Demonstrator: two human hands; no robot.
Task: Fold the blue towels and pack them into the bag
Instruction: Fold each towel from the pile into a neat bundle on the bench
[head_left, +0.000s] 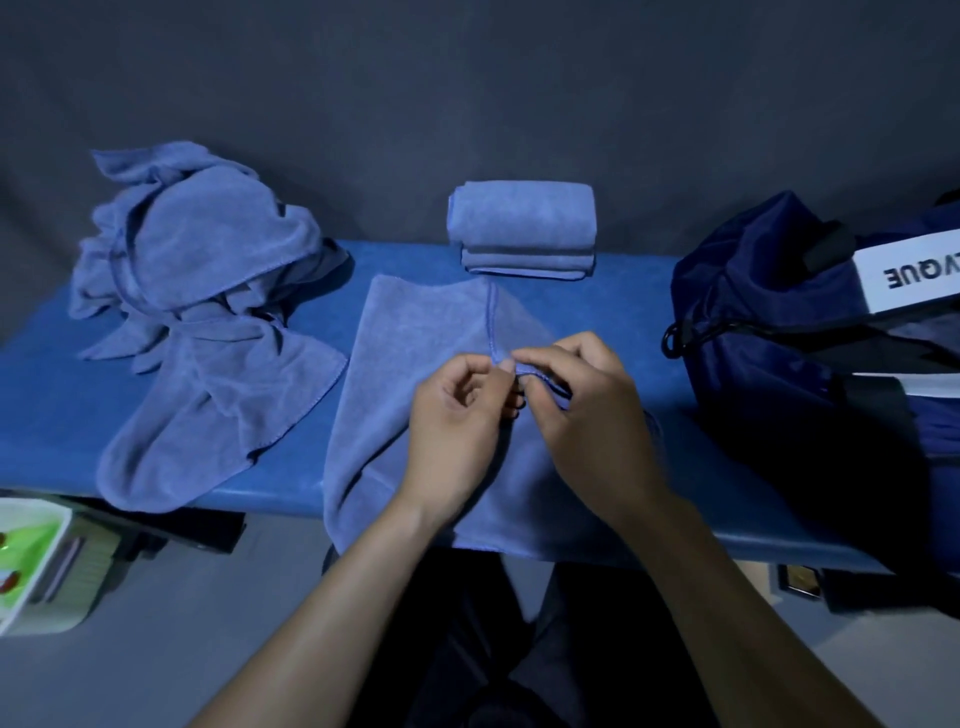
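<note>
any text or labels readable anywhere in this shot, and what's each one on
"QUE": upside-down dark letters on the white strap of the navy bag; one partly cut letter precedes them, and the rest runs off the frame's right edge.
Green and white box at lower left: printed picture only, no legible words.
Towels, table: no text visible.

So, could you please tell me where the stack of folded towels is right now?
The stack of folded towels sits at the far edge of the blue table, centre of the head view, just beyond the towel being folded, between the unfolded pile and the bag.
</note>
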